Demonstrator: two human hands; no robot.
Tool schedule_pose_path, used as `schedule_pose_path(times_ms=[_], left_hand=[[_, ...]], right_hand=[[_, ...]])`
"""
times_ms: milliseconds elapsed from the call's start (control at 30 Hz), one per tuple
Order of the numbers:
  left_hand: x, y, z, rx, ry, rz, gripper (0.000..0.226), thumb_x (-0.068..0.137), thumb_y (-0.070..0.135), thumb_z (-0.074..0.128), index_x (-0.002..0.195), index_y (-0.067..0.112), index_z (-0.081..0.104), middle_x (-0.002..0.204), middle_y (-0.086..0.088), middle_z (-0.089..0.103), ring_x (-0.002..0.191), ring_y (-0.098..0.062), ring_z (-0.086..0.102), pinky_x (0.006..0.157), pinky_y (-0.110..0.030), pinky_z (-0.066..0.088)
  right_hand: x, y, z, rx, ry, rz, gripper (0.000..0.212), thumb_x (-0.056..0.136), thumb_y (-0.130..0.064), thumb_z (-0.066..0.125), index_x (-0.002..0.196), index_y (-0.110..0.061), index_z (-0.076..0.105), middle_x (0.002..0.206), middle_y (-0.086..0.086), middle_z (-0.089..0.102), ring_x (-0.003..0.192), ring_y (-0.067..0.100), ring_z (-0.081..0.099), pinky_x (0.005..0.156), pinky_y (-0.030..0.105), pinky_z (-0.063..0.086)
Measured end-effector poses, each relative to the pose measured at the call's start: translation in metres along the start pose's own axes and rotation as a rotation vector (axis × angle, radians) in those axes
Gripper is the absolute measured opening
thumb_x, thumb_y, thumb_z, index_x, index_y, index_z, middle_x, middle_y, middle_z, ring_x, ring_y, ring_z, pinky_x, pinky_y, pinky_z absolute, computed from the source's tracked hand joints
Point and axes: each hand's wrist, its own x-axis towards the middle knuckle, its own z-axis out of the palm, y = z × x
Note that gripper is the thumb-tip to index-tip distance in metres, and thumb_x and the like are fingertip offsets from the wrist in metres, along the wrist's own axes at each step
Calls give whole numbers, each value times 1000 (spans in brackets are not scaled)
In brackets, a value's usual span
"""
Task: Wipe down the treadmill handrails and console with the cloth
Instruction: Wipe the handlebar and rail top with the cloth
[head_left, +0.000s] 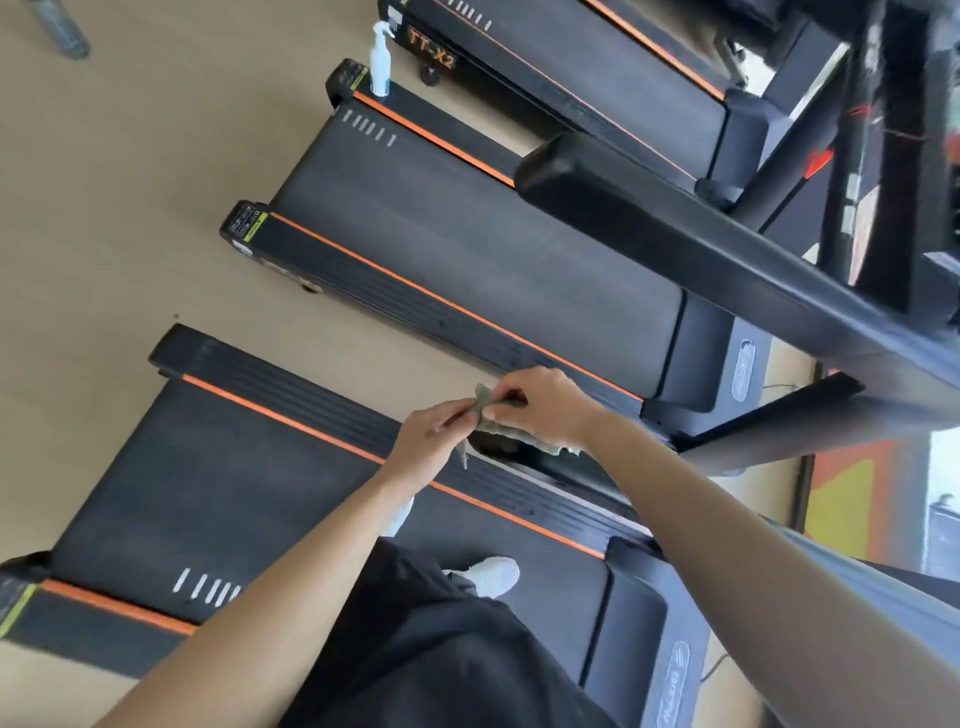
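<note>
The cloth (498, 423), a small grey-green rag with frayed edges, is held up between both hands above the side rail of the nearest treadmill (260, 467), its lower part hanging down over a dark glossy handrail (524, 460) that runs beneath the hands. The left hand (431, 434) pinches one edge of the cloth between thumb and fingers, closed on the fabric. The right hand (545, 402) grips the upper edge in the same way, fingertips pressed together on it, so that the two hands nearly touch. Both forearms are bare and reach in from the lower edge of the view. The person stands on the belt of the nearest treadmill in dark clothing, with one white shoe (493, 574) showing beside the leg. Orange stripes line the black side rails of this machine. A second treadmill (467, 249) lies parallel just beyond it on the pale wooden floor (130, 208), and a third (571, 67) lies beyond that. A white spray bottle (380, 60) stands upright at the rear corner of the second treadmill. A broad black padded bar (675, 223) crosses the upper right.
</note>
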Motion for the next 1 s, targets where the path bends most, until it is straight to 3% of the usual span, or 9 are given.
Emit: schedule_pose_path(times_ms=[100,300,400,467,600,700,833,900,1000], left_hand=[[11,16,-4,69,9,-48,28,96,43,60,99,22,77,60,1,69,73,-21,68,82,-39,48],[41,59,-3,294,-174,-89,23,84,46,78,82,23,79,76,-6,74,59,-17,61,64,-35,46],[55,72,3,367,-269,-121,30,71,56,77,90,33,79,92,-3,78,93,-38,71,85,-53,55],[60,80,8,416,-341,-136,38,67,62,74,96,37,79,98,1,79,105,-38,70,97,-57,54],[70,90,20,526,-444,-178,28,81,57,73,98,35,81,100,11,78,106,-15,71,105,-48,51],[76,101,39,665,-499,-245,39,72,70,68,98,43,79,99,13,77,103,-16,71,100,-49,54],[86,113,70,780,-592,-271,18,88,52,71,102,42,78,98,23,75,101,-4,69,99,-31,53],[91,118,88,823,-649,-290,21,89,52,72,107,43,77,98,27,74,100,1,68,98,-27,51],[99,119,120,857,-735,-319,25,89,51,72,112,40,75,100,27,74,102,2,67,99,-25,48]], right_hand=[[8,9,-10,-15,-96,45,29,100,-42,55,111,-24,74,109,-3,72,105,19,63,96,38,49],[-10,46,-24,208,-152,42,22,100,-36,57,119,-32,69,106,-13,69,101,11,63,88,28,48],[-18,61,-28,357,-177,37,18,98,-30,62,115,-25,66,107,-10,70,103,17,66,87,28,52],[-22,71,-29,420,-204,20,19,98,-31,63,115,-25,67,109,-6,72,105,18,66,92,32,51],[-30,93,-29,487,-246,-32,24,99,-24,62,122,-20,69,115,-3,72,108,17,65,98,33,48],[-35,119,-29,496,-288,-68,25,99,-24,63,123,-23,69,117,-8,72,112,13,64,102,31,48],[-44,159,-26,550,-321,-110,25,95,-25,67,120,-28,70,113,-12,73,109,8,66,101,29,49],[-51,178,-28,558,-336,-119,27,95,-22,68,121,-26,70,114,-12,73,108,6,66,99,24,48],[-62,208,-32,547,-379,-114,29,94,-25,69,123,-27,69,116,-13,72,110,5,66,104,28,47]])
